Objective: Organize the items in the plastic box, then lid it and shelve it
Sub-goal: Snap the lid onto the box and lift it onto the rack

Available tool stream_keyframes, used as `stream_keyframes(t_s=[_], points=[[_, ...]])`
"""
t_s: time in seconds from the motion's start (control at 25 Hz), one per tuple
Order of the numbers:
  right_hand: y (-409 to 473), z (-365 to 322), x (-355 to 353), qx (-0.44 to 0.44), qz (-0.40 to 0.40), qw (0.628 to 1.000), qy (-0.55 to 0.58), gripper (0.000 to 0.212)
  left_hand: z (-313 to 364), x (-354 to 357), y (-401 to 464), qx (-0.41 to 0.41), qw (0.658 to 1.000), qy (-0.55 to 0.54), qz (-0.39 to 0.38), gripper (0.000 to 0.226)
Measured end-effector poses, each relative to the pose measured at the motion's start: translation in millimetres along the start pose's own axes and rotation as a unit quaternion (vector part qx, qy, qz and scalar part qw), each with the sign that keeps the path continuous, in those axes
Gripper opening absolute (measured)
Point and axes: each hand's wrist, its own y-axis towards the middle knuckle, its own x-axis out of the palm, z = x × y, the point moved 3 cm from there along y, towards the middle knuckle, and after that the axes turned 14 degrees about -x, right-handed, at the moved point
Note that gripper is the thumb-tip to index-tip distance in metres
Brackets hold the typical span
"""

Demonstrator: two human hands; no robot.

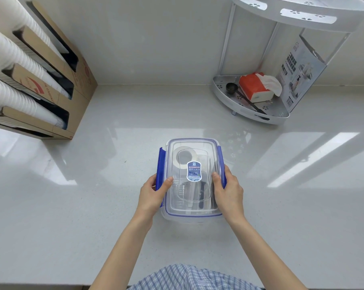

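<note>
A clear plastic box (192, 197) with its lid (190, 176) on sits at centre frame on a pale desk (93, 206), long axis running away from the person. The left hand (154, 193) and right hand (228, 189) each grip a long side at its blue latch (160, 168). The corner shelf (250, 105) stands upper right, nearer the right hand.

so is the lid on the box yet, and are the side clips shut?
Lid is on the box. Left clip flares outward, unlatched; right clip: cannot tell.
</note>
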Motion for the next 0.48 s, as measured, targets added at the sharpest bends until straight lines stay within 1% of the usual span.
stream_keyframes(t_s=[0.08,0.24,0.36,0.48], points=[[0,0,0,0.001,0.0,1.0,0.004,0.046,0,1,-2,0.032,0.998,0.025,0.042,0.044],[0,1,1,0.002,0.002,1.0,0.007,0.045,0,5,-5,0.075,0.994,0.053,0.059,0.042],[0,2,4,0.005,0.003,1.0,0.003,0.045,5,8,-10,0.129,0.982,0.103,0.092,0.036],[0,2,6,0.004,0.005,1.0,-0.002,0.045,7,12,-12,0.158,0.974,0.123,0.103,0.033]])
